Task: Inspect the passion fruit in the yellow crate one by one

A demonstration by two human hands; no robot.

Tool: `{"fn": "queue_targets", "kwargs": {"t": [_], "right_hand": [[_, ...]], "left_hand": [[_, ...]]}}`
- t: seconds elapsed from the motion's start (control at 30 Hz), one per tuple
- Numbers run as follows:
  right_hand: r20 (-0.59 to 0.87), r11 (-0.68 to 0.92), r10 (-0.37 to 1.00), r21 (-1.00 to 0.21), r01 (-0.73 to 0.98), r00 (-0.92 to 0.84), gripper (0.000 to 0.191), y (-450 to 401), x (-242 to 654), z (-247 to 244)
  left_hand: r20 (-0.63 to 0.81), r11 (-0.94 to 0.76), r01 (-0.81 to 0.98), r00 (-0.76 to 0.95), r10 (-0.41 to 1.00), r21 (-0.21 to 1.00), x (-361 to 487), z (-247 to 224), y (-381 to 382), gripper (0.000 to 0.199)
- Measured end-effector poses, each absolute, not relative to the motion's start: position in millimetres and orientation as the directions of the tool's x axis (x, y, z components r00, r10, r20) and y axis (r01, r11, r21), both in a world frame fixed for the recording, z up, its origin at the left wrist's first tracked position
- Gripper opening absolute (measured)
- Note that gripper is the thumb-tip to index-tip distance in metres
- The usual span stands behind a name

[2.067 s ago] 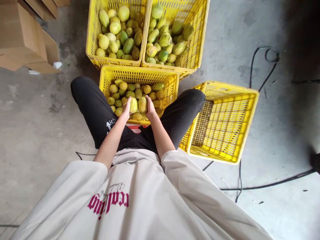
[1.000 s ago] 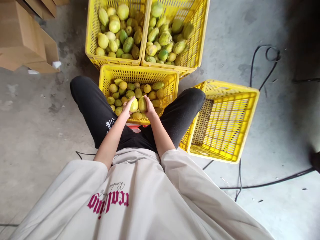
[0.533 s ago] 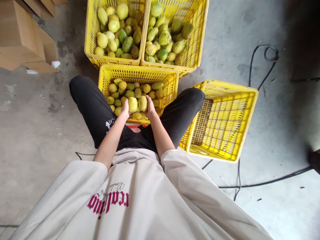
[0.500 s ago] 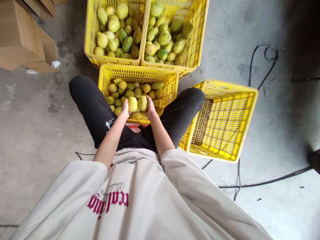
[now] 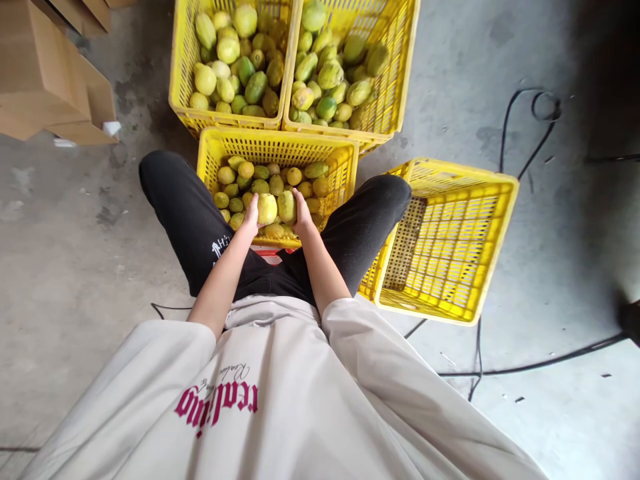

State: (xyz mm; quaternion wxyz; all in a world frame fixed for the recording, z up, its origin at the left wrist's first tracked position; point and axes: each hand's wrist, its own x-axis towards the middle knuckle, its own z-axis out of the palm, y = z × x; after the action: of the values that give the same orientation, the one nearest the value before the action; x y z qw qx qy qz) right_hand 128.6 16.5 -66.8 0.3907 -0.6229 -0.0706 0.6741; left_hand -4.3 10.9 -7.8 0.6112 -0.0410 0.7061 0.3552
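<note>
My left hand point(image 5: 251, 215) is closed around the side of a pale yellow, rounded fruit point(image 5: 267, 209). A greener, oval fruit point(image 5: 287, 207) is gripped by my right hand point(image 5: 303, 211). Both fruits are side by side, close together, above the near part of a yellow plastic crate point(image 5: 277, 141) between my knees. Beneath them, this crate holds many yellow-green fruits point(image 5: 275, 185) of the same look, whose exact kind I cannot tell. My thumbs point forward along the outer sides; the fingers underneath are mostly hidden.
Two larger yellow crates stand beyond: the left crate point(image 5: 176, 80) and the right crate point(image 5: 407, 73), both holding similar fruit. An upright yellow crate point(image 5: 445, 253) with nothing visible inside is beside my right knee. Cardboard boxes point(image 5: 55, 73) lie far left; black cables point(image 5: 530, 365) cross the floor.
Almost nothing differs. Both hands keep their hold on the two fruits, and the whole view has shifted very slightly.
</note>
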Motion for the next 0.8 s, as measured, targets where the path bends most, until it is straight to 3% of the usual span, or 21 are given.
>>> {"fn": "queue_targets", "kwargs": {"t": [0.17,0.7,0.8], "right_hand": [[-0.845,-0.71,0.515,-0.513,-0.483,0.14,0.041,21,130,-65],[-0.851,-0.752,0.501,-0.519,-0.406,0.16,0.045,19,131,-77],[-0.842,-0.744,0.52,-0.528,-0.409,0.142,0.046,19,134,-80]], "left_hand": [[-0.884,0.707,-0.532,-0.251,0.394,0.466,-3,-14,11,0.036],[-0.896,0.722,-0.532,-0.256,0.362,0.443,-4,-25,13,0.04],[-0.898,0.737,-0.513,-0.26,0.356,0.441,-5,-29,13,0.027]]}}
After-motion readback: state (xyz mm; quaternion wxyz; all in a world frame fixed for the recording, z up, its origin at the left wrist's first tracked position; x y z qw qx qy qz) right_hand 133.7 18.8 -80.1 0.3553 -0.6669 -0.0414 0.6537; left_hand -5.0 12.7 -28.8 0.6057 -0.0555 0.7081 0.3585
